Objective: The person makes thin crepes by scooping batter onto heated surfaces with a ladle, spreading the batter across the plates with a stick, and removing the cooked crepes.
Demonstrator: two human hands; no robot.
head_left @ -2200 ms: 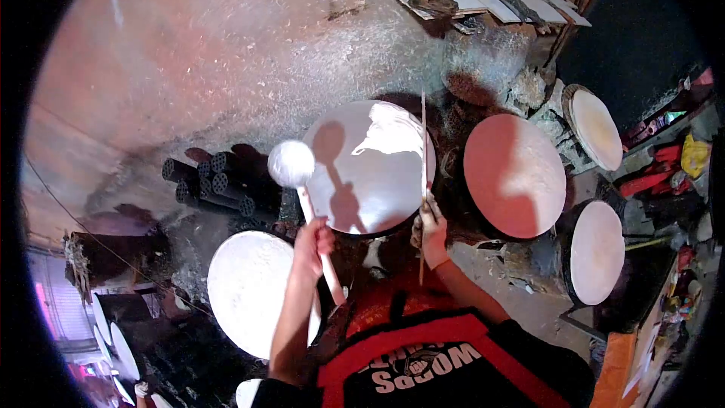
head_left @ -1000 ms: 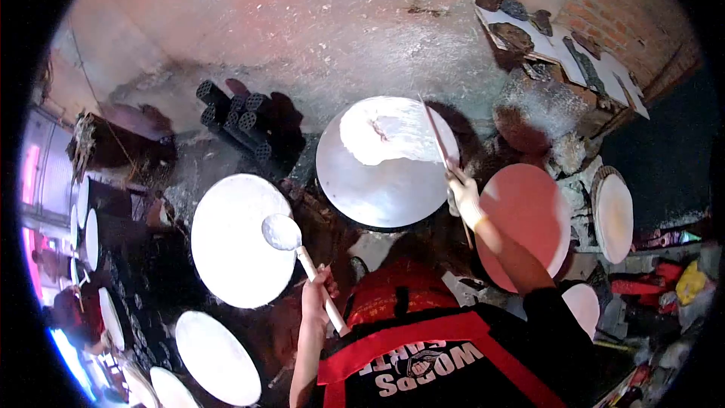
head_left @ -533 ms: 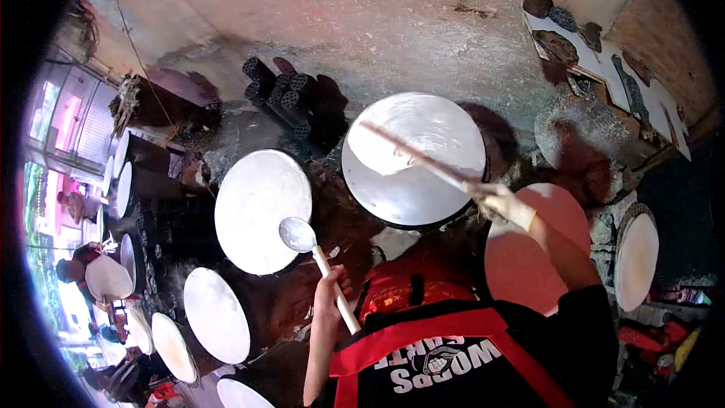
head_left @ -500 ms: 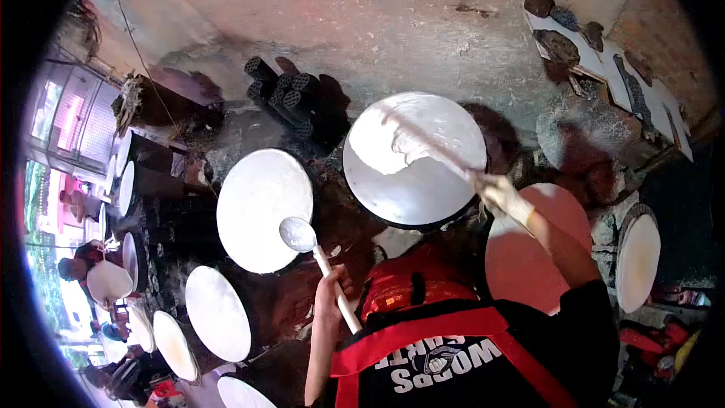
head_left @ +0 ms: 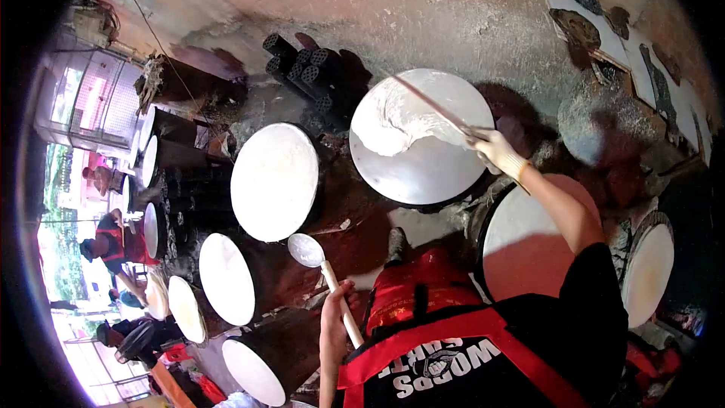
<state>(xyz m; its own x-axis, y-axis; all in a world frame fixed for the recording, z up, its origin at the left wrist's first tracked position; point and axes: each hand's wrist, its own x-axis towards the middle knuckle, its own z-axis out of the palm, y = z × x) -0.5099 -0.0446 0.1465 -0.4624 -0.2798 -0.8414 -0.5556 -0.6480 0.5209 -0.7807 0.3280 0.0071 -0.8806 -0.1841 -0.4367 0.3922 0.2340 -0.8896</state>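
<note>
My right hand [head_left: 496,149], in a pale glove, is closed round a thin wooden stick [head_left: 434,106]. The stick slants up and left over a round griddle [head_left: 419,181], its far end near the griddle's upper rim. White batter [head_left: 389,117] covers the upper left of that griddle in a swirled layer, leaving the lower part bare. My left hand [head_left: 337,308] grips the pale handle of a ladle [head_left: 306,250], held low by my apron. The ladle's bowl, wet with white residue, hangs just below the left griddle [head_left: 275,181], which has a white surface.
Several more round griddles stand around, including one at my right [head_left: 521,230] partly in reddish shade. Honeycomb coal briquettes [head_left: 310,68] are stacked by the wall. A ledge [head_left: 634,60] holds dark lumps at upper right. People [head_left: 113,242] work at far left.
The view has shifted, so the griddles sit higher. The stick's far end has moved toward the upper rim, and swirl marks show in the batter. The ladle's bowl no longer overlaps the left griddle.
</note>
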